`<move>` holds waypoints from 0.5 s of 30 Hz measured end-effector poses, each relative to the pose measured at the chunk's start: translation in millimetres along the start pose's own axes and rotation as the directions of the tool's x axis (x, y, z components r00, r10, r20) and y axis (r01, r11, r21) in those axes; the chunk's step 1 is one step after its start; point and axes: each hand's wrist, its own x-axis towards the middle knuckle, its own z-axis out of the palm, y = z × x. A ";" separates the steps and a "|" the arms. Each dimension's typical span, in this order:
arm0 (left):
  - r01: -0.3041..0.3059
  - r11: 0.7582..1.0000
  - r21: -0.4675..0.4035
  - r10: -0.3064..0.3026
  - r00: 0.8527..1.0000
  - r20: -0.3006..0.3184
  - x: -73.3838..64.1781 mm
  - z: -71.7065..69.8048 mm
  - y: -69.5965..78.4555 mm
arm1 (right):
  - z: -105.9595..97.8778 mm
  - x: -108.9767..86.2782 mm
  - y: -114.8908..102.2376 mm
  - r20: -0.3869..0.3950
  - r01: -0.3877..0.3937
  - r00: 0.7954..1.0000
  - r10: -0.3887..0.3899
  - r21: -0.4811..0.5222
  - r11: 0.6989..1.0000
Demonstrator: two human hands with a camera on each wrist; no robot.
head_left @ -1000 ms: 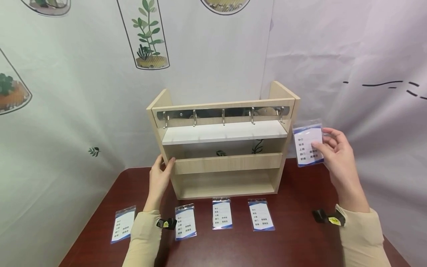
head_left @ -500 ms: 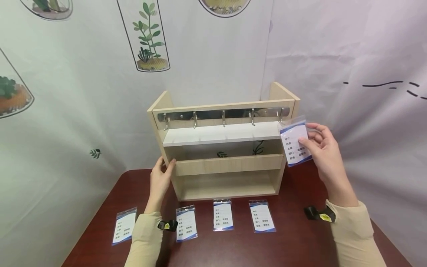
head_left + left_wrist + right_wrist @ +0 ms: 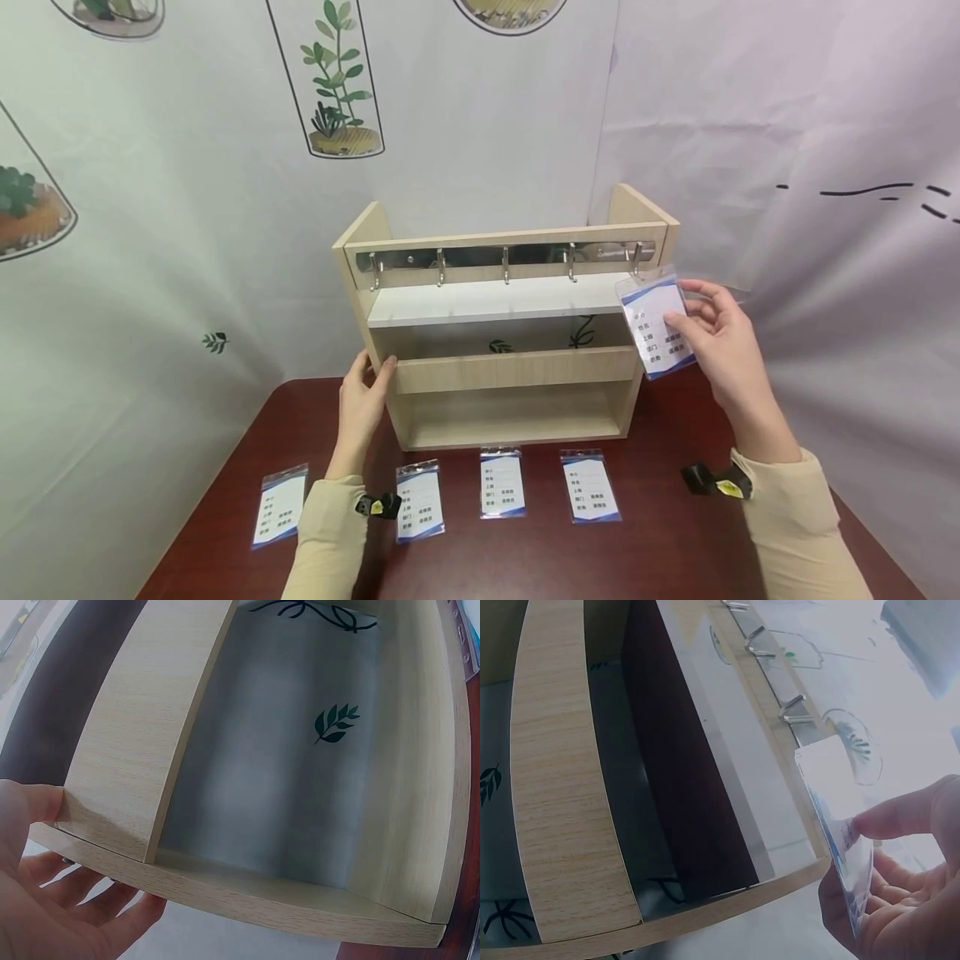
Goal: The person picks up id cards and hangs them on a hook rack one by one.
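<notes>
My right hand (image 3: 720, 350) pinches a badge card in a clear plastic sleeve (image 3: 654, 321) between thumb and fingers. The card is tilted, its top edge just below the rightmost hook (image 3: 637, 257); whether they touch I cannot tell. In the right wrist view the card (image 3: 836, 802) appears nearly edge-on, close to the hook strip. My left hand (image 3: 362, 404) grips the left side panel of a light wooden shelf rack (image 3: 517, 369). The left wrist view shows that thumb on the front board and the fingers (image 3: 97, 900) behind the panel.
Several more badge cards lie along the dark red table (image 3: 525, 567) before the rack, including one at far left (image 3: 279, 507) and one at right (image 3: 590, 486). A metal strip with several hooks (image 3: 506, 263) spans the rack's upper board. Behind hangs a printed white cloth (image 3: 487, 125).
My right hand has carried the badge card leftward from beside the rack to in front of its right end, below the rightmost hook. The left hand keeps its grip on the rack.
</notes>
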 end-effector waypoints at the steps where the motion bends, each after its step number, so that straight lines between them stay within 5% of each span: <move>1: 0.000 1.000 0.000 0.000 1.000 -0.001 -0.2 -0.1 -0.1 | 0.2 0.1 -0.2 -0.001 -0.003 1.000 0.003 -0.009 1.000; 15: 0.003 1.000 0.000 -0.003 1.000 -0.013 -0.6 1.1 1.1 | 0.2 1.3 -1.8 -0.026 -0.020 0.999 0.018 -0.079 0.997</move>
